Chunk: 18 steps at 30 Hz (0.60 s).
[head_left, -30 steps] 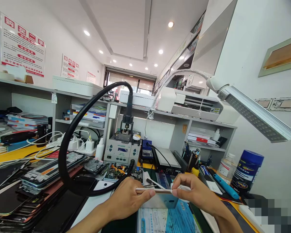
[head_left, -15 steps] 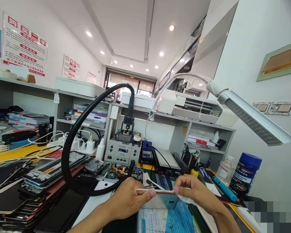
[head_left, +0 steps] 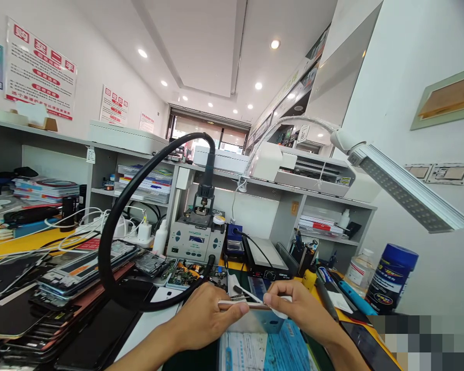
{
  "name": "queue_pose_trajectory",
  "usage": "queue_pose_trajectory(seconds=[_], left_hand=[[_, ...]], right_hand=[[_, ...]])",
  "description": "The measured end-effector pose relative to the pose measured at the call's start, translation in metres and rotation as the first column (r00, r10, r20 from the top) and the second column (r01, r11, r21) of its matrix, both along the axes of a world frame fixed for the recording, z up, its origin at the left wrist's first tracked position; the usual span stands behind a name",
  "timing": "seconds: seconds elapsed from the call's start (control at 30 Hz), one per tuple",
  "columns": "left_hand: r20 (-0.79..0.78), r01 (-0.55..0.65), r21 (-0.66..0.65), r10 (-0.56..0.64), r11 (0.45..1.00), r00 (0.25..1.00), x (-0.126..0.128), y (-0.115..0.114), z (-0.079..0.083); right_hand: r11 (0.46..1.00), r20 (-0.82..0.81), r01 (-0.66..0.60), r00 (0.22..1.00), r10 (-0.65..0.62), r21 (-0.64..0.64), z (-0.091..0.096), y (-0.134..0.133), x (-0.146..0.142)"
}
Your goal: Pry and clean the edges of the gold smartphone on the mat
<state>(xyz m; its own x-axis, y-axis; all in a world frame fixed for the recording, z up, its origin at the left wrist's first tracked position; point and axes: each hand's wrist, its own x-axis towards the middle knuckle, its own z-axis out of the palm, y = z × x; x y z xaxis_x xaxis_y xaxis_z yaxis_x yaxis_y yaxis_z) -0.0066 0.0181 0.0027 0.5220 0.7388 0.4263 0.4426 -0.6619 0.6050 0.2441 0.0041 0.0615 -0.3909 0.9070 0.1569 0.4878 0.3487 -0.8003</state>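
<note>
My left hand [head_left: 206, 315] is closed around the left end of a phone [head_left: 255, 318], its thumb along the near edge. The phone is held on the level with its thin rose-gold edge facing me and a shiny face below. At its right end, my right hand [head_left: 292, 304] pinches a white wipe [head_left: 281, 313] against that edge. Part of the wipe hangs beneath the fingers. Just behind the phone lies a white-handled brush [head_left: 247, 293] with a dark tip. Under it all is a blue and white printed mat [head_left: 263, 350].
A thick black hose [head_left: 110, 242] loops from the rework station [head_left: 195, 241] close to my left hand. Stacked phones [head_left: 81, 273] fill the left side. To the right stand a blue-capped can [head_left: 390, 278] and a clear bottle [head_left: 359, 268], under a lamp [head_left: 413, 188].
My right hand has slid left along the phone's edge with the wipe. My left hand and the phone have stayed in place.
</note>
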Motion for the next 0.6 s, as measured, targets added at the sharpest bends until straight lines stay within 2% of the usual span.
queue_pose_trajectory(seconds=[0.4, 0.6], left_hand=[[-0.013, -0.002, -0.005, 0.002, 1.000, 1.000, 0.000, -0.002, 0.002], [-0.010, -0.002, -0.010, 0.002, 1.000, 1.000, 0.000, -0.003, 0.005]], right_hand=[[0.995, -0.028, -0.029, 0.999, 0.032, 0.099, 0.001, -0.008, -0.015], [0.994, -0.052, -0.022, 0.998, 0.028, 0.106, 0.002, -0.011, -0.017]])
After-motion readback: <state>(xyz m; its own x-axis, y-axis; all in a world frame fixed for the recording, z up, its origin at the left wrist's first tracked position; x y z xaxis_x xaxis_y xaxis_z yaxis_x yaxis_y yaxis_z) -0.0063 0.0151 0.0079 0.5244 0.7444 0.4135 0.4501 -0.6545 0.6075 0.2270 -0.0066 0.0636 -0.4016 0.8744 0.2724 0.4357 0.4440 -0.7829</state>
